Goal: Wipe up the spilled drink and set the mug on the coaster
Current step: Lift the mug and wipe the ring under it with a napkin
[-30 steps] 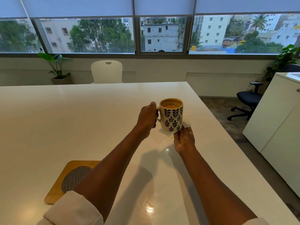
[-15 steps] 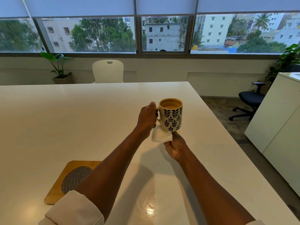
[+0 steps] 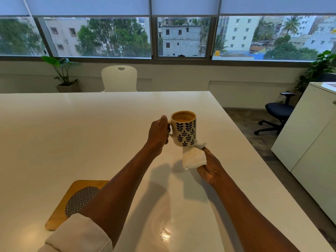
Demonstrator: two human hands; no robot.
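Observation:
A cream mug (image 3: pixel 184 129) with a dark blue leaf pattern holds a brown drink and hangs in the air above the white table (image 3: pixel 91 124). My left hand (image 3: pixel 159 131) grips its handle. My right hand (image 3: pixel 211 168) holds a folded white tissue (image 3: pixel 193 157) just under and to the right of the mug's base, with the tissue's top touching the mug's bottom edge. A square wooden coaster (image 3: pixel 72 199) with a round woven metal centre lies near the table's front left, partly hidden under my left forearm. No spill shows on the table.
The table's right edge runs close past my right hand. A white cabinet (image 3: pixel 309 142) and a dark office chair (image 3: pixel 278 111) stand to the right. A white chair (image 3: pixel 119 78) and a potted plant (image 3: pixel 63 75) are beyond the far edge.
My right hand has come up off the table with the tissue and moved from under the mug's left side to its right side. The mug stays lifted in my left hand.

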